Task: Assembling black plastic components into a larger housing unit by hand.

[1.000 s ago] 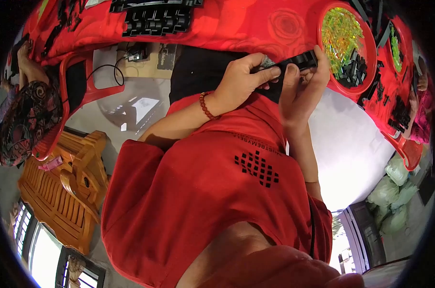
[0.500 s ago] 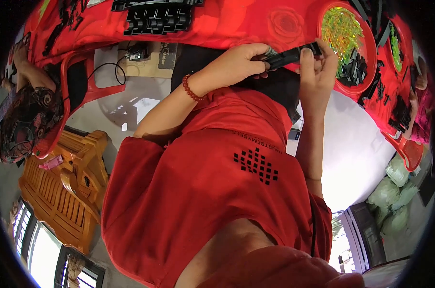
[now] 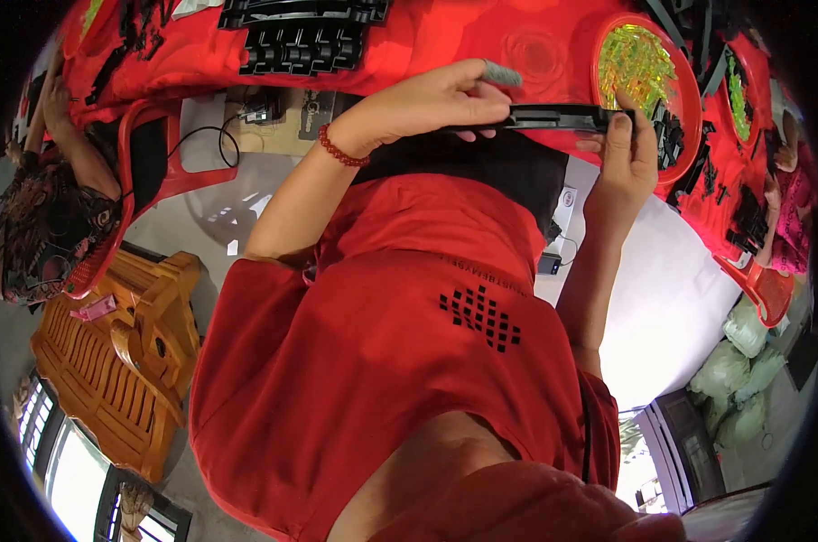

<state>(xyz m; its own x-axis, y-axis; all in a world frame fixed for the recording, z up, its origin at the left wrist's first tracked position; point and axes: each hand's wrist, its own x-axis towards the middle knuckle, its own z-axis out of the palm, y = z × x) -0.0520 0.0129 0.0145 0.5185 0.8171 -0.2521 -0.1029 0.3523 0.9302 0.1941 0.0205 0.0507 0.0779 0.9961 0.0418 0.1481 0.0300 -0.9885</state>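
A long black plastic strip-shaped part (image 3: 558,116) is held level between my two hands, just off the near edge of the red-covered table. Its left end is pinched by my left hand (image 3: 450,101), whose index finger, in a grey finger cover, points out over the strip. My right hand (image 3: 627,149) grips the other end between thumb and fingers. Just beyond that hand stands a round red tray (image 3: 599,68) with shiny yellow-green small pieces (image 3: 639,63) and small black pieces (image 3: 669,135) in it.
Black moulded parts (image 3: 302,50) lie in rows at the table's far middle. A second red tray (image 3: 739,95) with green pieces is at the right. People (image 3: 61,208) sit at both sides. A red plastic chair (image 3: 143,172) and a wooden bench (image 3: 120,361) stand to the left.
Both hands have moved apart and to the right hand's side the strip has swung from slanted to nearly level. More of its length shows. My left index finger has straightened out.
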